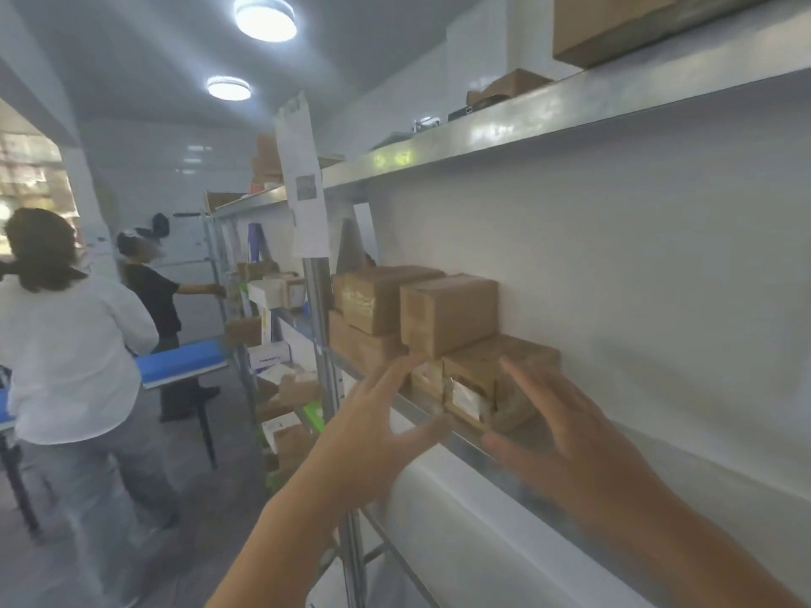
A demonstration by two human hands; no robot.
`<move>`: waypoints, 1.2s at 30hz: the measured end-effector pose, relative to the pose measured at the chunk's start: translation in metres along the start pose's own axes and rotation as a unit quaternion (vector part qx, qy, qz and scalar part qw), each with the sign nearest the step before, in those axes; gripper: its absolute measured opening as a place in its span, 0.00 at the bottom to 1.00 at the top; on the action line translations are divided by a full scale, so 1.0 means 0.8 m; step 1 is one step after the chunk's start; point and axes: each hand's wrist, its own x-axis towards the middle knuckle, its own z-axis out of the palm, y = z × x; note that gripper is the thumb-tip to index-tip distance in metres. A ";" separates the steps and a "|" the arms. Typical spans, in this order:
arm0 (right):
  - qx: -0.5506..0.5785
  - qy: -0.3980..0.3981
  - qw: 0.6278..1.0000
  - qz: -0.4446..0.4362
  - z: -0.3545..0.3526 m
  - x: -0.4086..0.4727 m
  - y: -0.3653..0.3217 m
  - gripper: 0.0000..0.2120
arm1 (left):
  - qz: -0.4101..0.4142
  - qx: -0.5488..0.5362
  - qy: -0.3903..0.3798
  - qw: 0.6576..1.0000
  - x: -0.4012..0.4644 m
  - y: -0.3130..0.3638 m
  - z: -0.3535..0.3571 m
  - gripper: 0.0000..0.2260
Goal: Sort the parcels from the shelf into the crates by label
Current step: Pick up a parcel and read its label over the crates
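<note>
Both hands are reaching toward the shelf (439, 425) with fingers spread and holding nothing. The left hand (377, 425) is tilting up with its fingertips lying at the lower corner of the upper parcel (447, 313), though the blur makes it impossible to tell whether they are touching it. The right hand (570, 436) is hanging in front of the labelled parcel (478, 388), fingers straight and fanned, thumb pointing left; whether it is touching the cardboard is also unclear.

The labelled parcel is a brown cardboard box sitting on the metal shelf close to its front edge, wrapped in glossy tape, with a pale label on the face turned toward the camera. The label's print is too blurred to read. The upper parcel, a plain brown box, is resting on top of it and against a stack of brown boxes (373, 300) further left on the same shelf.

Above, an upper shelf (548, 111) is carrying more cardboard boxes and small dark items. A sheet of paper (303, 177) is hanging on the upright post. Further down the aisle, a person in a white top (66, 344) is standing by a blue worktop (180, 359), and a person in a dark top (153, 296) is reaching into another rack.
</note>
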 end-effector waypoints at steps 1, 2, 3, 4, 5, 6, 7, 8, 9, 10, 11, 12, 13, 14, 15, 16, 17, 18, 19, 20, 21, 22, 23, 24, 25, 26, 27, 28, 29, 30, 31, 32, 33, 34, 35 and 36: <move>0.009 -0.006 1.000 0.015 0.003 0.013 0.003 0.46 | -0.002 -0.007 -0.004 1.000 0.018 -0.005 0.008 0.33; 0.018 -0.008 0.999 0.028 0.006 0.023 0.004 0.46 | -0.004 -0.017 -0.009 1.000 0.034 -0.011 0.017 0.33; 0.032 -0.006 0.999 0.038 0.010 0.033 0.004 0.46 | -0.006 -0.029 -0.014 0.999 0.050 -0.018 0.027 0.33; 0.047 -0.001 0.998 0.047 0.015 0.042 0.006 0.49 | -0.009 -0.045 -0.021 0.999 0.065 -0.024 0.038 0.33; 0.063 0.008 0.996 0.061 0.020 0.050 0.007 0.51 | -0.014 -0.065 -0.027 0.997 0.076 -0.030 0.049 0.33; 0.079 0.020 0.993 0.084 0.024 0.059 0.009 0.51 | -0.016 -0.089 -0.031 0.995 0.088 -0.036 0.061 0.32; 0.107 0.032 0.988 0.105 0.029 0.065 0.011 0.48 | -0.021 -0.113 -0.024 0.993 0.092 -0.041 0.072 0.28; 0.135 0.050 0.982 0.125 0.034 0.070 0.012 0.43 | -0.025 -0.138 -0.013 0.990 0.096 -0.046 0.081 0.21; 0.157 0.074 0.974 0.149 0.039 0.078 0.014 0.36 | -0.028 -0.160 -0.002 0.987 0.102 -0.051 0.089 0.15; 0.170 0.089 0.966 0.173 0.043 0.087 0.016 0.31 | -0.033 -0.182 0.011 0.983 0.109 -0.054 0.094 0.11; 0.184 0.101 0.957 0.199 0.045 0.094 0.016 0.29 | -0.040 -0.207 0.024 0.977 0.116 -0.056 0.099 0.09; 0.195 0.108 0.949 0.223 0.047 0.101 0.018 0.26 | -0.048 -0.227 0.034 0.972 0.124 -0.057 0.101 0.09; 0.205 0.114 0.942 0.238 0.049 0.108 0.020 0.22 | -0.055 -0.235 0.042 0.969 0.132 -0.056 0.102 0.10; 0.209 0.119 0.937 0.252 0.051 0.113 0.022 0.18 | -0.057 -0.234 0.041 0.970 0.137 -0.054 0.101 0.14; 0.208 0.125 0.934 0.263 0.053 0.115 0.020 0.18 | -0.057 -0.225 0.031 0.972 0.141 -0.052 0.099 0.19; 0.201 0.132 0.932 0.272 0.056 0.118 0.021 0.20 | -0.057 -0.213 0.014 0.975 0.145 -0.049 0.097 0.24; 0.198 0.138 0.928 0.283 0.059 0.119 0.020 0.21 | -0.059 -0.203 -0.009 0.977 0.150 -0.046 0.097 0.28; 0.205 0.145 0.925 0.286 0.062 0.119 0.018 0.20 | -0.061 -0.193 -0.033 0.979 0.154 -0.044 0.097 0.32; 0.215 0.150 0.919 0.293 0.065 0.119 0.015 0.17 | -0.065 -0.182 -0.056 0.980 0.158 -0.042 0.100 0.35; 0.227 0.156 0.914 0.297 0.067 0.117 0.011 0.15 | -0.069 -0.168 -0.078 0.980 0.161 -0.039 0.103 0.35; 0.240 0.162 0.910 0.298 0.070 0.114 0.006 0.12 | -0.071 -0.156 -0.091 0.981 0.162 -0.038 0.106 0.33; 0.251 0.176 0.905 0.296 0.073 0.111 0.007 0.11 | -0.067 -0.152 -0.097 0.981 0.162 -0.037 0.108 0.29; 0.260 0.193 0.900 0.293 0.075 0.106 0.007 0.09 | -0.061 -0.162 -0.106 0.979 0.161 -0.036 0.108 0.26; 0.268 0.213 0.895 0.286 0.075 0.100 0.006 0.10 | -0.052 -0.183 -0.114 0.975 0.158 -0.036 0.107 0.23; 0.269 0.229 0.892 0.282 0.073 0.091 0.005 0.11 | -0.044 -0.211 -0.121 0.969 0.154 -0.034 0.103 0.19; 0.264 0.249 0.889 0.279 0.070 0.083 0.003 0.14 | -0.040 -0.245 -0.130 0.960 0.151 -0.031 0.099 0.16; 0.257 0.271 0.886 0.276 0.066 0.074 0.001 0.18 | -0.032 -0.283 -0.142 0.948 0.146 -0.026 0.096 0.16; 0.249 0.294 0.883 0.269 0.062 0.062 0.001 0.22 | -0.018 -0.320 -0.155 0.934 0.142 -0.022 0.096 0.19; 0.246 0.315 0.880 0.256 0.059 0.051 0.002 0.27 | 0.000 -0.346 -0.165 0.924 0.138 -0.018 0.098 0.24; 0.233 0.332 0.881 0.244 0.056 0.039 0.003 0.32 | 0.024 -0.359 -0.171 0.917 0.133 -0.012 0.102 0.28; 0.224 0.342 0.882 0.233 0.054 0.025 0.004 0.36 | 0.047 -0.367 -0.172 0.913 0.127 -0.005 0.108 0.31; 0.213 0.345 0.885 0.229 0.050 0.012 0.006 0.39 | 0.068 -0.373 -0.175 0.909 0.120 0.004 0.114 0.33; 0.199 0.348 0.888 0.227 0.046 -0.004 0.011 0.40 | 0.083 -0.384 -0.177 0.902 0.109 0.016 0.118 0.34; 0.177 0.358 0.889 0.222 0.039 -0.020 0.015 0.40 | 0.094 -0.398 -0.182 0.894 0.098 0.028 0.121 0.34; 0.146 0.370 0.893 0.210 0.032 -0.038 0.013 0.39 | 0.098 -0.416 -0.188 0.884 0.088 0.041 0.123 0.33; 0.115 0.376 0.897 0.203 0.026 -0.057 0.004 0.39 | 0.093 -0.443 -0.200 0.869 0.079 0.056 0.125 0.30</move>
